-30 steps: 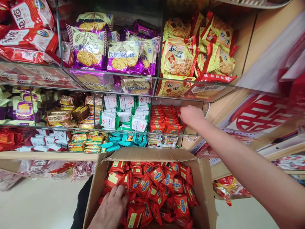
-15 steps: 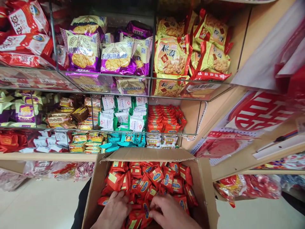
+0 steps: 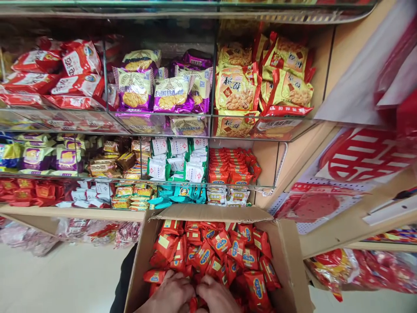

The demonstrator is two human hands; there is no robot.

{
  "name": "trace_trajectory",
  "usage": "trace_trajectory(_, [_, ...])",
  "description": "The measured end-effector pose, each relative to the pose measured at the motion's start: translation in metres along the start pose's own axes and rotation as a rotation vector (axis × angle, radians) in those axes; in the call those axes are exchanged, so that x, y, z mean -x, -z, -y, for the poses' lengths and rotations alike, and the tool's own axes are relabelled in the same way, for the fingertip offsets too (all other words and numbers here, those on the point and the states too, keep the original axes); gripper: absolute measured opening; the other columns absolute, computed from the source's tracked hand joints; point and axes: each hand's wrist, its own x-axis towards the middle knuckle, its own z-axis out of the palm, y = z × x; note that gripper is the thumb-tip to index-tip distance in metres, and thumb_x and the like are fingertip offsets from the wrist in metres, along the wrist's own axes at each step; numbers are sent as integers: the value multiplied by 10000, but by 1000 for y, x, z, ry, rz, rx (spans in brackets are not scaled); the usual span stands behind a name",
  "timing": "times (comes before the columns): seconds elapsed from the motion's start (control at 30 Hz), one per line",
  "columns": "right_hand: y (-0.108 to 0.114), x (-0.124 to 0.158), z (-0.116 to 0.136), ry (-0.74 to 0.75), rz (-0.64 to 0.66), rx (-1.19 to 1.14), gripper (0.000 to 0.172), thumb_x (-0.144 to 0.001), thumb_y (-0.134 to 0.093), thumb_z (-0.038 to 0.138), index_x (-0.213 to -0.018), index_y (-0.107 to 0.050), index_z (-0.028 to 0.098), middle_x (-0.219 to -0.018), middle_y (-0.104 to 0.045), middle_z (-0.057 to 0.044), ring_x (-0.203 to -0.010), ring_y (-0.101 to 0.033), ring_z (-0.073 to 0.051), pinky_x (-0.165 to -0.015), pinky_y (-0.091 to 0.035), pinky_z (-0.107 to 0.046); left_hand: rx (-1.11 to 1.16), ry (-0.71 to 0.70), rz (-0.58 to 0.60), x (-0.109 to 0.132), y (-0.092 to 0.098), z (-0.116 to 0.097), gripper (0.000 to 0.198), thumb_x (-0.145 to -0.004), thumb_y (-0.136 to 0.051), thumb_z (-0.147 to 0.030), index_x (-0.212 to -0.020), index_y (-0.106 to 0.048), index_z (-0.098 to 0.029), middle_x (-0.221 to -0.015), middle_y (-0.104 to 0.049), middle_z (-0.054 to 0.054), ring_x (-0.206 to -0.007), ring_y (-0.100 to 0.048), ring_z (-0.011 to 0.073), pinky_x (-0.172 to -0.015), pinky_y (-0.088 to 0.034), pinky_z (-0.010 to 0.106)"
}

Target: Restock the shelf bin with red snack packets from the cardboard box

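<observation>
An open cardboard box (image 3: 295,261), filled with small red snack packets (image 3: 221,243) with blue and yellow labels, is right in front of me. Both hands are inside it, close together near its front side. My left hand (image 3: 174,292) is closed, fingers curled down among the packets. Beside it, my right hand (image 3: 215,296) is also closed, thumb towards the left hand. A bit of red packet (image 3: 194,303) shows between the two hands. The fingertips are largely hidden by the hands themselves and the packets.
Glass-fronted shelves ahead hold yellow biscuit packs (image 3: 237,89), purple biscuit packs (image 3: 172,93) and stacked red packets (image 3: 230,167). A wooden side panel (image 3: 302,161) stands to the right. Bagged goods (image 3: 361,267) lie low at right; pale floor (image 3: 71,278) shows at left.
My hands have come closer together and lower in the box, nearer its front side. The view has shifted, so shelves and box appear farther right and the shelves slightly lower.
</observation>
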Motion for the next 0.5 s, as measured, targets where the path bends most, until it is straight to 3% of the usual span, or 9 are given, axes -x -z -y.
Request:
trace_trajectory(0.1, [9, 6, 6, 5, -136, -96, 294, -681, -608, 193, -974, -632, 194, -992, -632, -63, -926, -582, -229, -809, -426, -287, 282, 14, -105, -2, 8, -1, 184, -775, -469, -116, -838, -614, -210, -880, -652, 21, -857, -573, 187, -806, -411, 303])
trace_trajectory(0.2, [32, 13, 14, 23, -280, -338, 237, -789, -514, 309, -985, -611, 217, -875, -657, -25, -833, -606, -197, -743, -452, -275, 703, -10, -210, -11, 23, -8, 176, -837, -447, -220, -956, -575, -200, -919, -636, 27, -866, -575, 166, -789, -442, 265])
trace_trajectory(0.3, [62, 20, 22, -1, -399, -514, 284, -815, -476, 420, -928, -607, 195, -791, -649, -19, -747, -600, -182, -670, -460, -266, 991, -55, -261, -22, 39, -22, 323, -763, -594, -295, -1060, -528, -186, -1018, -608, 42, -933, -557, 178, -827, -441, 278])
trace_trajectory(0.5, [111, 29, 33, 26, -530, -442, 324, -815, -473, 461, -759, -600, 168, -684, -591, 4, -641, -521, -135, -572, -402, -209, 1292, -40, -232, -39, 65, -51, 471, -642, -724, -274, -1054, -530, -158, -829, -613, -4, -575, -525, 70, -548, -441, 192])
